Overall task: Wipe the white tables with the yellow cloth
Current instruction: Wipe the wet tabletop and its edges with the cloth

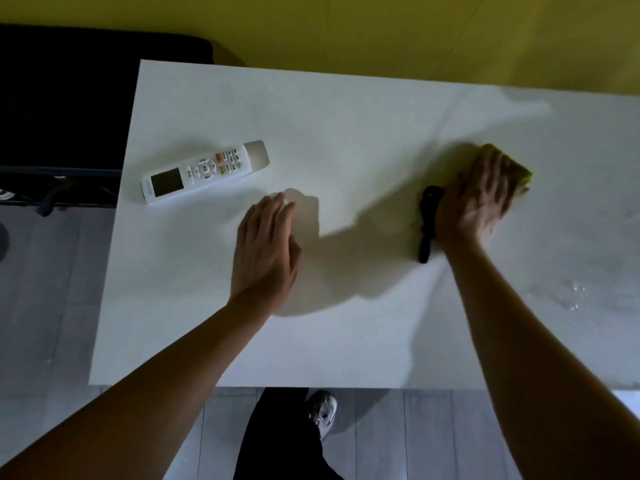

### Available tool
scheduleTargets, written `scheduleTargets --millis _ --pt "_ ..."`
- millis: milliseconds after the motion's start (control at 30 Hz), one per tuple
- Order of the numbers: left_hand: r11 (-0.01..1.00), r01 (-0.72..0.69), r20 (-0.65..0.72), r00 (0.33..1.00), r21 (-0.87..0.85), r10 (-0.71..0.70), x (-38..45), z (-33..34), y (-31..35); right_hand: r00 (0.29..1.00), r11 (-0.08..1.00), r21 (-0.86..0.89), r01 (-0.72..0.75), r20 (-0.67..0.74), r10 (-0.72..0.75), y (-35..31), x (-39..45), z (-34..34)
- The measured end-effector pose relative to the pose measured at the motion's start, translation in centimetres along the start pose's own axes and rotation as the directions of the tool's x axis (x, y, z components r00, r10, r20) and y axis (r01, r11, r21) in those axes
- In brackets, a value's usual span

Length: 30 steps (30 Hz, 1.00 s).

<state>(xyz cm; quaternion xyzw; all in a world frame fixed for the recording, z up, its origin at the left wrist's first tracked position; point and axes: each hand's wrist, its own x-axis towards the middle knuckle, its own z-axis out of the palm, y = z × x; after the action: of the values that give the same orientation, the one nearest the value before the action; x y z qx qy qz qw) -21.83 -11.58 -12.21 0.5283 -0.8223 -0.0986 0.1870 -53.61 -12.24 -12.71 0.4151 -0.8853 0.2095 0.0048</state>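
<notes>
A: Where's the cloth [519, 169] sitting rn?

B: On the table [346, 341], right half, nearer the far edge than the near one. Right hand [474, 199] is lying flat on top of it, fingers spread out straight, pressing it down. Only the cloth's far-right bit is peeking out past the fingertips.

A: And the left hand [266, 251]?

B: It's resting palm-down abt mid-table, fingers straight and together, not gripping anything. Something small and white is showing just at its fingertips, too blurry to say what.

A: Anything else on there?

B: White remote [204, 171] is lying near the left edge, angled, screen end pointing toward the near-left corner. It's well apart from both hands. A black clip-like thing [427, 223] is sitting right by the right wrist, on its left side; can't tell if it's touching.

A: Surface wet?

B: Some drops [571, 294] are glistening toward the right edge, near side of the right arm.

A: Beyond the table?

B: Yellow wall [381, 29] is running behind the far edge, a dark seat [69, 98] is sitting past the far-left corner. Person's shoe [323, 412] is showing under the near edge.
</notes>
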Motion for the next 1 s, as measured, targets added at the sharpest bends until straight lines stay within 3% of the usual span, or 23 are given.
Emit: scheduleTargets --millis 100,233,367,400,467,600,667,733,833,933,1000 --pt "1.0 -0.003 0.004 1.0 -0.012 0.004 1.7 1.1 0.5 0.961 0.959 0.073 0.274 0.006 -0.275 -6.3 -1.7 2.8" --pt "0.999 -0.015 -0.024 1.0 0.03 0.016 3.2 2.0 0.2 0.822 0.83 0.175 0.53 0.134 -0.553 -14.6 -3.5 4.8" --pt "0.998 -0.055 0.053 0.997 0.043 0.053 3.7 1.7 0.0 0.701 0.707 0.23 0.669 0.122 -0.703 -12.8 -1.0 5.0" --pt "0.998 -0.053 0.064 0.997 0.046 0.05 3.6 1.7 0.2 0.712 0.718 0.222 0.66 0.121 -0.692 -11.6 -0.1 4.9" --pt "0.999 -0.035 0.069 0.997 0.027 0.034 3.6 1.5 0.3 0.82 0.82 0.17 0.547 0.088 -0.565 -8.7 2.2 4.6" --pt "1.0 0.004 0.037 0.999 -0.02 -0.003 3.8 1.6 0.6 0.991 0.991 0.034 0.127 0.049 -0.128 -5.3 7.4 3.6" --pt "0.999 -0.003 0.016 1.0 -0.036 0.004 3.8 1.7 0.9 0.993 0.993 -0.006 -0.115 0.021 0.116 -6.6 9.2 3.7" --pt "0.999 -0.015 -0.005 1.0 -0.046 0.015 3.8 1.8 0.7 0.988 0.989 -0.026 -0.145 0.053 0.146 -10.3 9.5 4.7" --pt "0.998 -0.023 0.0 1.0 -0.056 0.023 3.8 1.8 0.6 0.964 0.985 0.016 0.174 0.202 -0.173 -17.6 7.7 7.0" --pt "1.0 -0.003 0.026 1.0 -0.023 0.003 3.7 1.7 0.5 0.805 0.834 0.161 0.527 0.218 -0.551 -24.3 3.9 8.8" --pt "1.0 -0.003 0.036 0.999 0.0 0.003 3.8 1.6 0.5 0.732 0.753 0.231 0.616 0.187 -0.656 -26.1 2.6 9.5"
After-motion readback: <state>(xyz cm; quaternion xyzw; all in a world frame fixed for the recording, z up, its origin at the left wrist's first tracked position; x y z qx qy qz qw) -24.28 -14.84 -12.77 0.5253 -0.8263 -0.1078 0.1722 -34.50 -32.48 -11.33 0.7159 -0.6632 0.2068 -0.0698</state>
